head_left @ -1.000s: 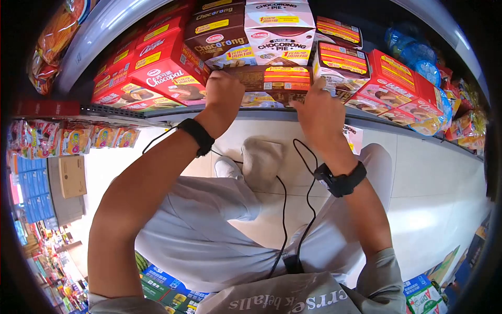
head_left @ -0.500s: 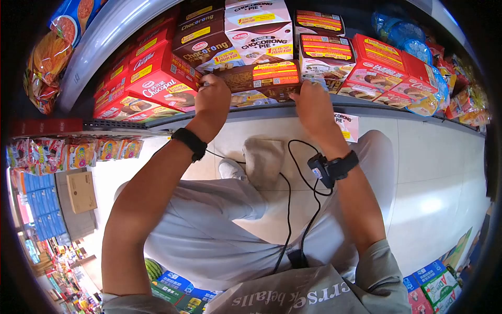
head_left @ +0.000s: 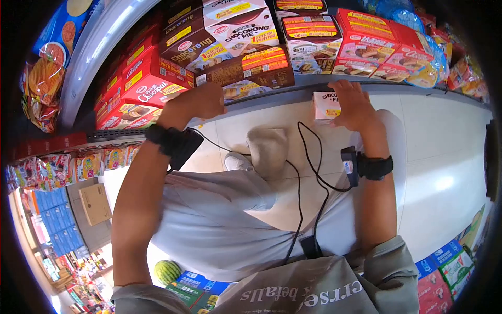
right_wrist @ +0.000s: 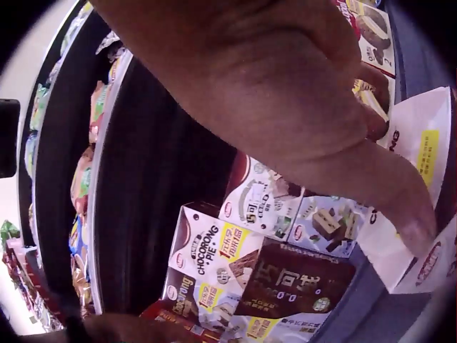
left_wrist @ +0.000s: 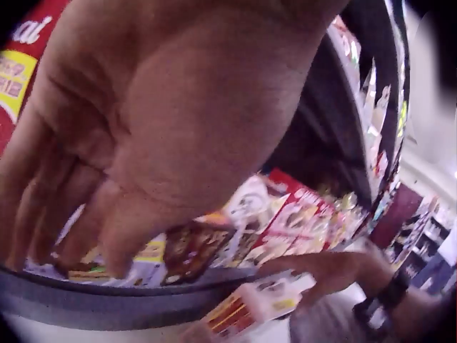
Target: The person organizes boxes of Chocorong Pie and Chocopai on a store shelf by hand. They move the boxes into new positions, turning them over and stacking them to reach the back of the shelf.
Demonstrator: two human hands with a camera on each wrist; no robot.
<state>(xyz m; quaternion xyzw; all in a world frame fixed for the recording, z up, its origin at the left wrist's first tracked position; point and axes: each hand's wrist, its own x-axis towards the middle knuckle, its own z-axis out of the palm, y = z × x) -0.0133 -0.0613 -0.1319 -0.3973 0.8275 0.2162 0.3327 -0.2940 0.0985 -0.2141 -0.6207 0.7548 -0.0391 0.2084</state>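
A white Chocorong Pie box (head_left: 325,109) is just beyond the shelf's front edge. My right hand (head_left: 356,107) holds it by one side; in the right wrist view the thumb (right_wrist: 414,232) lies across its near panel and the other fingers are mostly hidden. My left hand (head_left: 196,102) hangs beside the left end of a dark brown snack box (head_left: 243,73) lying at the shelf front. In the left wrist view its fingers (left_wrist: 114,239) extend down near the shelf edge with nothing between them.
Red Chocopai boxes (head_left: 149,86) stand left of the brown one; stacked Chocorong boxes (head_left: 240,34) are behind. More pie boxes (head_left: 311,44) line the right. A grey cloth-like item (head_left: 267,146) and black cables (head_left: 299,199) are near the floor between the legs.
Both hands have left the ends of the brown box at the shelf front. The right hand has moved down to the white Chocorong Pie box and taken hold of it; the left has drawn back leftward.
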